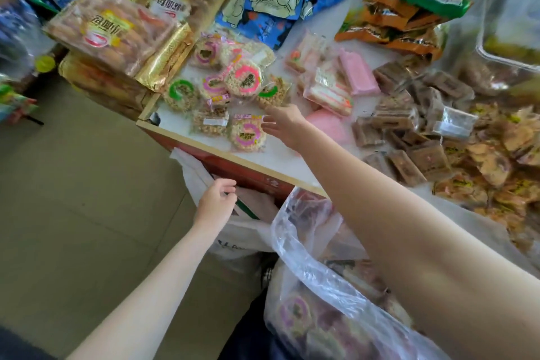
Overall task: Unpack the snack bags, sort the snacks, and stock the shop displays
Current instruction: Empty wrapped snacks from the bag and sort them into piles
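White counter top [175, 121] carries a cluster of round puffed-rice snacks [242, 80] near its front left corner, and my right hand [285, 124] reaches over the front edge with fingers spread loosely, tips touching one pink-ringed pack [248, 133]. Below the counter's front edge, my left hand [216, 199] pinches the rim of a white plastic bag [198, 175]; a clear bag of snacks [306, 257] sits just beside it.

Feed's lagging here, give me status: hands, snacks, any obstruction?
Right hand open, reaching at round snack packs. Left hand grips white bag. Nothing blocking.
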